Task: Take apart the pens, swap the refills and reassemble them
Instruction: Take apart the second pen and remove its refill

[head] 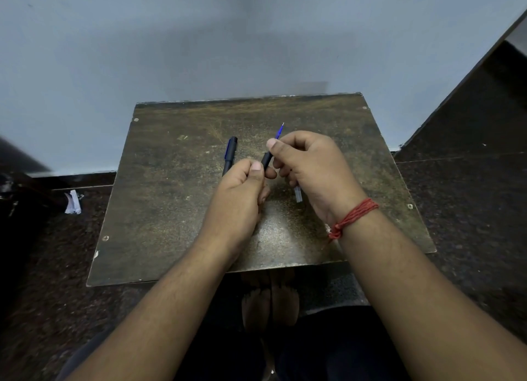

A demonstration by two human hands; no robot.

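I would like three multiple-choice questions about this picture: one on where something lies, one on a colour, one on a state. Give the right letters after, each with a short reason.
1. Where is the capped pen?
A. on the wooden board, beside the left hand
B. on the floor
C. in the right hand

2. What colour is the thread on the right wrist?
A. green
B. red
C. white

3. What state is the refill in?
A. lying loose on the board
B. inside a closed pen
C. bare, with its tip sticking out above the right hand

Answers:
1 A, it lies on the board next to the left hand.
2 B, the thread is red.
3 C, the blue refill shows uncovered above the right hand.
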